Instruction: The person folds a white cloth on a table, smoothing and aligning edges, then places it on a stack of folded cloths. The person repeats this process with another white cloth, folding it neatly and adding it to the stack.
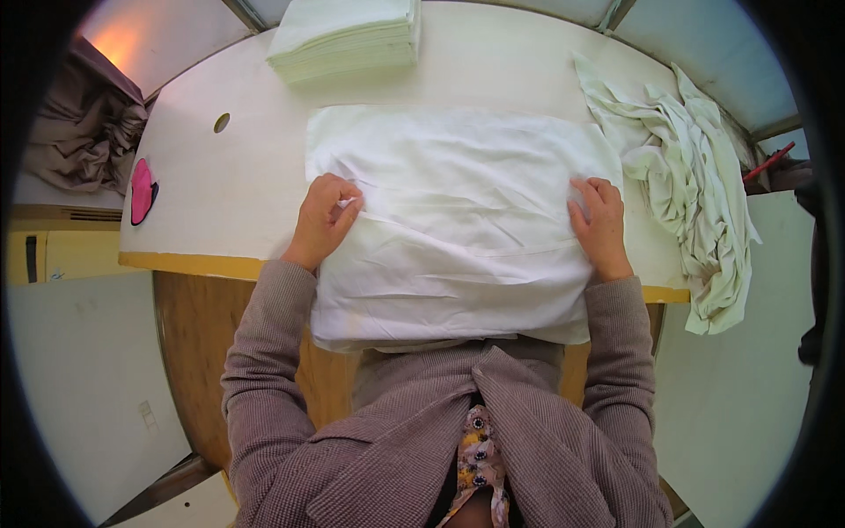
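Note:
A wrinkled white cloth [455, 178] lies spread before me, its near part hanging over the front edge of the white table. My left hand [327, 214] pinches a fold at the cloth's left side between thumb and fingers. At the right side, my right hand [597, 221] has its fingertips on the cloth, thumb and index finger close together; whether fabric is caught between them is hard to tell. A seam or fold line runs across the cloth between both hands.
A stack of folded white cloths [346, 46] stands at the table's far side. Crumpled pale cloths [693, 178] hang over the right edge. On the left are a pink and black item [142, 191], a round hole [222, 123] in the tabletop [198, 198] and a bunched brown fabric [92, 132].

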`<state>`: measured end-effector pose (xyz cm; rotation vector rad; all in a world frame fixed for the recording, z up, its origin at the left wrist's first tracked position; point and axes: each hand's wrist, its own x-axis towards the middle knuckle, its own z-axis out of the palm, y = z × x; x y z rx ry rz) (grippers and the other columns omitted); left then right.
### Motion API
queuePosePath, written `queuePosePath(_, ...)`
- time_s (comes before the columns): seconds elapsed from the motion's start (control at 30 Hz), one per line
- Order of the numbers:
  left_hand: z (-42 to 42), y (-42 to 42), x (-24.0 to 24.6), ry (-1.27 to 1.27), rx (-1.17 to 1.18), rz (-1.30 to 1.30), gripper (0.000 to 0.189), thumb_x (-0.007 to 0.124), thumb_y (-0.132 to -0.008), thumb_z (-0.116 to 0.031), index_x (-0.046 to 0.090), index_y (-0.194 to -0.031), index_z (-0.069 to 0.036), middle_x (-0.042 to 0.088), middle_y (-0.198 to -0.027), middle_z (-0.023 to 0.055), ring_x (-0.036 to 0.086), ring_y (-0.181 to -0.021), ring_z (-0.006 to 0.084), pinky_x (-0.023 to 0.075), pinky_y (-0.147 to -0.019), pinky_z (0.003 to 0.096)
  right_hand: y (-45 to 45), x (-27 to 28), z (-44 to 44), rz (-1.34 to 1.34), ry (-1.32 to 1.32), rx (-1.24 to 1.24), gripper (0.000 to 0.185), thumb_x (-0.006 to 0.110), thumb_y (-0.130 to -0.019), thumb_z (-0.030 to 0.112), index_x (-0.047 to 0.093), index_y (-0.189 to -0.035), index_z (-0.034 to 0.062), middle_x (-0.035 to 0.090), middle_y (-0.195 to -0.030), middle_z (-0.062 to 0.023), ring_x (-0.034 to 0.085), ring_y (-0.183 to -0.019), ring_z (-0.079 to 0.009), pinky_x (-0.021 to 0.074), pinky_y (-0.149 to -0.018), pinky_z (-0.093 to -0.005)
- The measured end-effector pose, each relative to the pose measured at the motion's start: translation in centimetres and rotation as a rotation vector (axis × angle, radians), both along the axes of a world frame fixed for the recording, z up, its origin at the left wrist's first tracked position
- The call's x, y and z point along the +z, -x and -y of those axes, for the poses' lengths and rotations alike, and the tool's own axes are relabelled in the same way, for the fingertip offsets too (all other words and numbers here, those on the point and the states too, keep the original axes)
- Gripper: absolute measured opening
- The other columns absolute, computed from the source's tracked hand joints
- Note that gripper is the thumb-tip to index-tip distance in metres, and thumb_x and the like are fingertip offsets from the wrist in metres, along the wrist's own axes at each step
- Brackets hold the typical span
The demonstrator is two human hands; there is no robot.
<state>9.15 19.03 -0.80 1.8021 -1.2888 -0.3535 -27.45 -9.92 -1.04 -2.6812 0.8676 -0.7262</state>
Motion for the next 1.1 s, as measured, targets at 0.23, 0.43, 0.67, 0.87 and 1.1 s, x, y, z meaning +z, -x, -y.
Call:
queuePosePath(0.23,-1.6,-0.2,-0.1,-0.043,-0.079,0.496,0.019,0.077,-0.085,-0.011,0.068,-0.102,-0.008,0.062,-0.101,0.0092,0.059,-0.096,0.0317,0.0496,-0.087,0.0413,0.9,-0.8,0.6,0.105,-0.079,0.039,0.032,0.074,-0.087,0.011,0.072,-0.118,0.0054,0.064,-0.113,-0.0126,0.058,-0.107,-0.0321,0.0465,-0.094,-0.0402)
queuePosePath(0.43,-2.4,-0.8,0.5,-0.141,-0.088,0.394,0.024,0.08,-0.081,-0.015,0.068,-0.101,-0.008,0.061,-0.098,0.0085,0.058,-0.096,0.0316,0.0493,-0.085,0.0417,1.9,-1.4,1.9,0.162,-0.256,0.064,0.027,0.072,-0.092,0.012,0.073,-0.117,0.0063,0.064,-0.118,-0.0126,0.057,-0.114,-0.0305,0.0459,-0.101,-0.0381)
queuePosePath(0.67,-1.9,-1.8,1.9,-0.302,-0.209,0.306,0.026,0.082,-0.078,-0.018,0.063,-0.093,-0.007,0.06,-0.094,0.0068,0.056,-0.093,0.0309,0.0477,-0.083,0.0409,4.0,1.5,1.7,0.11,-0.708,0.208,0.021,0.075,-0.086,0.011,0.074,-0.107,0.0113,0.06,-0.122,-0.0085,0.054,-0.119,-0.0288,0.043,-0.106,-0.0368)
queuePosePath(0.87,-1.0,-1.4,3.4,-0.278,-0.317,0.5,0.021,0.078,-0.082,-0.012,0.062,-0.094,-0.008,0.06,-0.095,0.0067,0.057,-0.095,0.0304,0.0477,-0.084,0.0408,3.8,3.0,1.4,-0.119,-0.382,0.368,0.027,0.077,-0.074,0.007,0.072,-0.1,0.0123,0.06,-0.119,-0.0062,0.053,-0.119,-0.0277,0.0401,-0.108,-0.0381)
queuePosePath(1.1,-0.9,-0.5,2.9,-0.18,-0.278,0.481,0.012,0.066,-0.087,-0.001,0.059,-0.095,-0.007,0.061,-0.094,0.0091,0.058,-0.094,0.0304,0.0469,-0.086,0.0414,3.4,1.9,1.0,-0.036,-0.183,0.339,0.014,0.073,-0.078,0.004,0.066,-0.089,0.0086,0.064,-0.108,-0.0081,0.059,-0.106,-0.0307,0.0449,-0.098,-0.0411)
